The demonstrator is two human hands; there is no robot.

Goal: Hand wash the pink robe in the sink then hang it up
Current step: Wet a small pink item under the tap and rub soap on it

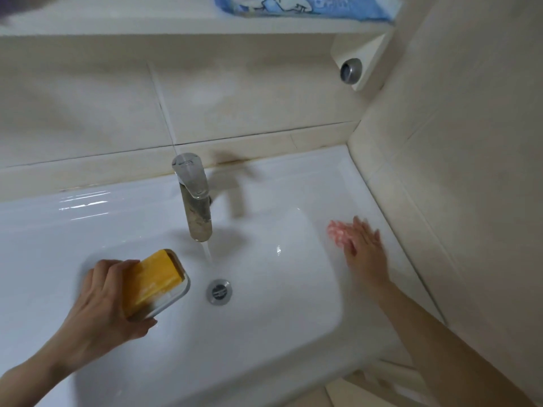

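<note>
I cannot find the pink robe anywhere in this view, so the wash proper looks not yet begun. My left hand point(100, 301) grips a white soap dish point(176, 296) by its near-left end, fingers over the top edge and thumb curled under. It holds the dish over the left part of the sink point(88, 218). The yellow soap bar point(152, 277) lies in the dish with its long axis running from near-left to far-right, its far end pointing at the tap point(197, 212).

Water runs from the tap in a thin stream point(207, 254), just right of the dish, and falls toward the drain point(219, 290), which looks open.

My right hand point(364, 248) lies flat on the sink's right ledge, fingers straight, holding nothing. Its fingertips touch or nearly touch a small pink thing point(336, 236), just far-left of them; it is too blurred to name. The right hand is the nearer to it; the left is well apart, across the basin.
</note>
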